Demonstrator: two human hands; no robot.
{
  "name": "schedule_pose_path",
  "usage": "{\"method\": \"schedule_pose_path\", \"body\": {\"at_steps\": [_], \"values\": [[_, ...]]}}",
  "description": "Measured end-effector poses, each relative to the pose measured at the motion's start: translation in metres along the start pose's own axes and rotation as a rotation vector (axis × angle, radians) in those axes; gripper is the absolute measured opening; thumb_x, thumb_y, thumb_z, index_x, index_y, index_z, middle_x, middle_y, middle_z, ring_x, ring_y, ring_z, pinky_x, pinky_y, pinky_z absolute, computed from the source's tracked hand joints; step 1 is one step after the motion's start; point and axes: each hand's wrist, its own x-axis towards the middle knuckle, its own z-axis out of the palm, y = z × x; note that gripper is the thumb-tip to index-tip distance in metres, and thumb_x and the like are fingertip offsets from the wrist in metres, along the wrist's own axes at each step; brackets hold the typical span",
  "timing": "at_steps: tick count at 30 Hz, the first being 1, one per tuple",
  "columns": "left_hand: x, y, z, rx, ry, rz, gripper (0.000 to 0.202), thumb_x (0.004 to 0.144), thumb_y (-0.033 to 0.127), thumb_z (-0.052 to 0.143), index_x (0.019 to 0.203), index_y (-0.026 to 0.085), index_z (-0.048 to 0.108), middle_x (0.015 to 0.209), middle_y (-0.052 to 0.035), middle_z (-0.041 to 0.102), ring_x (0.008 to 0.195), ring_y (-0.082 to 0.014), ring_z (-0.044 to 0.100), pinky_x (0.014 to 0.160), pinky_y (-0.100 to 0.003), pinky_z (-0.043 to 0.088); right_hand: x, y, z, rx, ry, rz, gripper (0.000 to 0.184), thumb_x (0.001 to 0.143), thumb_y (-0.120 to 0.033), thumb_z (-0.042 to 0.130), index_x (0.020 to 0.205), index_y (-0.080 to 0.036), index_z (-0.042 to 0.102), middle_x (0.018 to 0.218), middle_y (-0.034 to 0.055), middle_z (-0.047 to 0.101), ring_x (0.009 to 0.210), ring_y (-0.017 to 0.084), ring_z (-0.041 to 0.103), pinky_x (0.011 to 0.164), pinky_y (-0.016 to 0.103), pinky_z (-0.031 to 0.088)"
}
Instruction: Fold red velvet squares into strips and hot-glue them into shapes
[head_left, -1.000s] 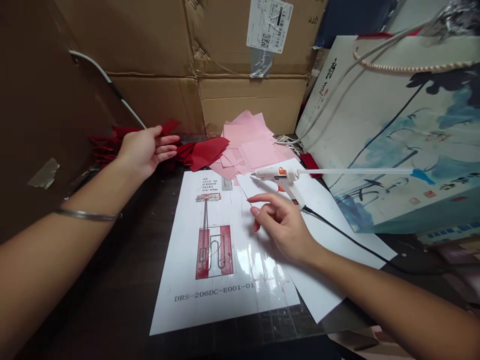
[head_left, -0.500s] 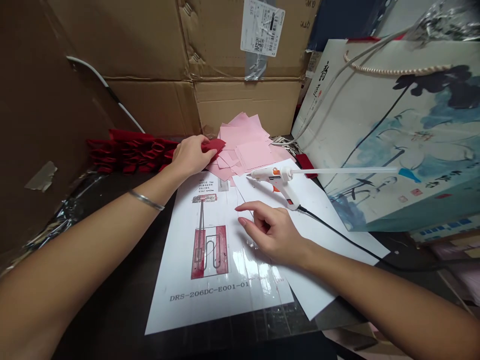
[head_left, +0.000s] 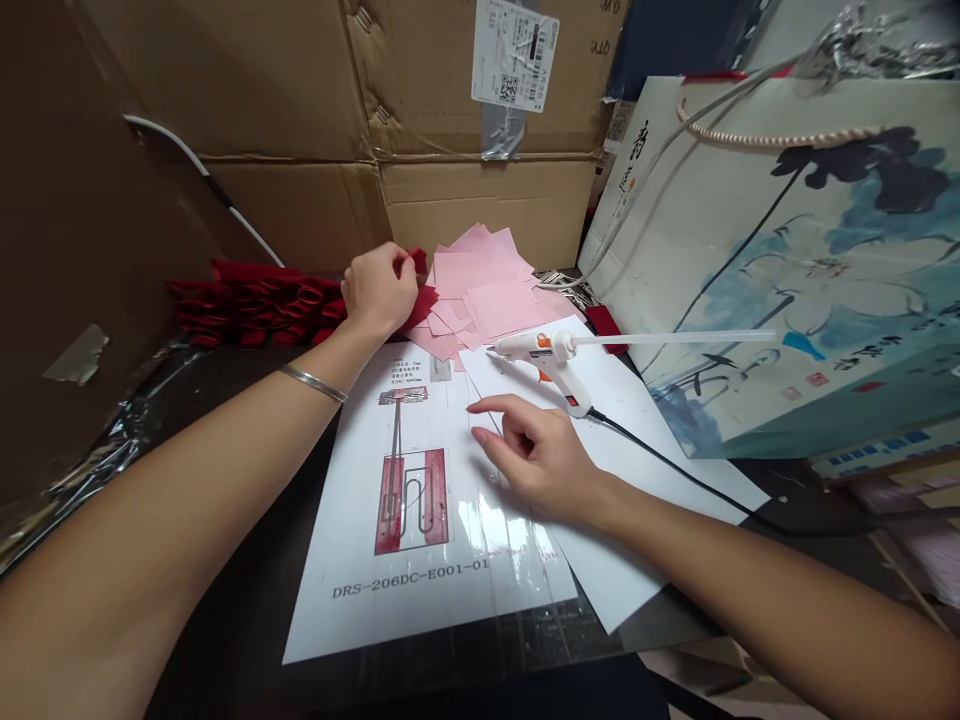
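Observation:
My left hand [head_left: 381,288] is closed at the right end of the red fabric pile, pinching a small red fabric piece [head_left: 418,262] between thumb and fingers. More red fabric [head_left: 421,305] lies just under and beside it. Over the printed sheet [head_left: 330,530], my right hand [head_left: 536,452] is half curled with thumb and index finger apart, and nothing shows between them. Right behind that hand lies a white glue gun [head_left: 551,362] with orange parts and a long clear glue stick at its back. The sheet carries a drawing with dark red bands.
Folded red fabric pieces [head_left: 262,305] are stacked at the back left. Pink squares [head_left: 487,275] spread behind the sheets, with metal clips [head_left: 566,288] beside them. Cardboard [head_left: 480,205] walls the back. A painted paper bag [head_left: 795,270] stands right; a black cord [head_left: 675,475] crosses the papers.
My left hand has lifted and turned slightly, raising a small red fabric piece off the red fabric under it. The right hand keeps its pose, and the view has shifted a little.

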Motion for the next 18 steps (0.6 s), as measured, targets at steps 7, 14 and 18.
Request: {"method": "schedule_pose_path", "body": {"at_steps": [7,14,18], "values": [[-0.075,0.051,-0.041,-0.652,0.008,-0.048,0.019,0.092,0.034,0.054,0.092,0.020,0.065,0.080,-0.0017,0.065,0.075,-0.0150,0.062,0.067,-0.025,0.048,0.011,-0.001,-0.005,0.578,-0.004,0.401,0.063,0.080,-0.047,0.070,0.135,-0.028,0.045,0.127,0.0081,0.057,0.045,0.003,0.037,0.039,0.026,0.033],[-0.145,0.046,-0.060,-0.989,-0.395,-0.335,0.018,0.085,0.040,0.066,0.083,0.022,0.065,0.055,0.0039,0.053,0.049,-0.0125,0.050,0.053,-0.025,0.046,0.012,-0.002,-0.002,0.772,0.001,0.381,0.037,0.080,-0.039,0.074,0.108,-0.024,0.055,0.067,-0.0062,0.056,0.040,0.004,0.032,0.034,0.022,0.026],[-0.144,0.033,-0.060,-1.037,-0.428,-0.377,0.025,0.087,0.044,0.063,0.080,0.020,0.064,0.069,0.0002,0.064,0.059,-0.0128,0.058,0.057,-0.023,0.049,0.015,-0.004,0.004,0.712,0.007,0.343,0.027,0.079,-0.032,0.074,0.100,-0.019,0.064,0.080,0.0013,0.066,0.061,0.010,0.056,0.055,0.026,0.050]]}}
